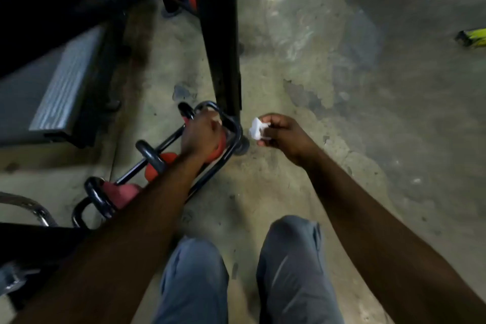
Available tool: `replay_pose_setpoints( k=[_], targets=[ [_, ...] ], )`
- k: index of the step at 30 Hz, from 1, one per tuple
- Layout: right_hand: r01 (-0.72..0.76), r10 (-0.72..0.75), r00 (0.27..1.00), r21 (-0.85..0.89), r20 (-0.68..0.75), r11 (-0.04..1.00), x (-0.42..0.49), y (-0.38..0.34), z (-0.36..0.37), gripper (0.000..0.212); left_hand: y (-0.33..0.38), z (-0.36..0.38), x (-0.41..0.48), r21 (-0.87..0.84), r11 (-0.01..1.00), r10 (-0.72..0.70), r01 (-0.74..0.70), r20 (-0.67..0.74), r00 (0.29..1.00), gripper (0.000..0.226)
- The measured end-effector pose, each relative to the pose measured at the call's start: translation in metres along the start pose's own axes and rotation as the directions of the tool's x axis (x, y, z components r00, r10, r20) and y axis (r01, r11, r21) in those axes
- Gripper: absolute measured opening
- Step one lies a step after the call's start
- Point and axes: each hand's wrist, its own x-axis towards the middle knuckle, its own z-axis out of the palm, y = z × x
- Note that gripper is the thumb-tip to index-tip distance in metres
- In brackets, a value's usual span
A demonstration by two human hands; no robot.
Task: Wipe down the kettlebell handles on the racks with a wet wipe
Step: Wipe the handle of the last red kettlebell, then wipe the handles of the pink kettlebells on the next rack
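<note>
The left hand [202, 134] curled down over the red kettlebell [220, 151] at the low rack's [238, 131] rounded end (its handle hidden beneath). The right hand [282, 135] pinched a crumpled white wet wipe [256, 129] just beside that end, over open, patchy concrete floor [342, 87]. Other black loop handles [151, 152] stood along the tubular rails

Bare forearms [157, 205], sleeveless, grey-blue trousers [289, 271]
</note>
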Motion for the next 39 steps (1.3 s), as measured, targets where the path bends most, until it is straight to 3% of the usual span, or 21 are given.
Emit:
replay_pose_setpoints(
  k=[4, 6, 10, 13, 17, 21, 28, 33, 39],
  targets=[
    [-0.045, 0.049, 0.997, 0.078, -0.057, 0.996, -0.057, -0.073, -0.021, 0.008, 0.073, -0.035, -0.022, -0.057, 0.998, 0.02, -0.006, 0.241, 0.97, 0.022],
    [-0.054, 0.075, 0.986, 0.14, -0.149, 0.989, -0.083, -0.115, -0.029, 0.016, 0.112, -0.06, -0.029, -0.087, 0.996, 0.005, 0.023, 0.308, 0.951, 0.022],
    [-0.03, 0.07, 0.971, 0.175, -0.227, 0.984, -0.135, -0.203, -0.047, 0.014, 0.196, -0.117, -0.037, -0.154, 0.988, 0.042, 0.017, 0.369, 0.928, 0.023],
    [-0.047, 0.043, 0.968, -0.008, -0.246, 0.999, -0.169, -0.271, -0.057, 0.013, 0.26, -0.164, -0.041, -0.224, 0.974, 0.056, 0.039, 0.399, 0.915, 0.025],
    [-0.022, 0.003, 0.964, -0.07, -0.266, 0.997, -0.195, -0.338, -0.08, 0.011, 0.325, -0.212, -0.035, -0.308, 0.95, 0.07, 0.057, 0.388, 0.919, 0.024],
    [-0.014, -0.011, 0.962, -0.09, -0.272, 0.996, -0.198, -0.387, -0.106, 0.033, 0.371, -0.234, -0.015, -0.318, 0.947, 0.089, 0.033, 0.359, 0.929, 0.022],
    [0.052, -0.092, 0.965, -0.167, -0.244, 0.985, -0.103, -0.446, -0.167, 0.007, 0.417, -0.211, 0.066, -0.327, 0.942, 0.04, 0.081, 0.348, 0.937, 0.022],
    [0.017, -0.057, 0.979, -0.198, -0.197, 0.98, 0.005, -0.492, -0.21, 0.01, 0.441, -0.185, 0.168, -0.378, 0.914, -0.036, 0.149, 0.288, 0.957, 0.024],
    [-0.067, 0.072, 0.979, 0.034, -0.193, 0.997, 0.132, -0.553, -0.245, 0.016, 0.478, -0.183, 0.295, -0.359, 0.911, -0.095, 0.202, 0.293, 0.951, 0.024]
  ],
)
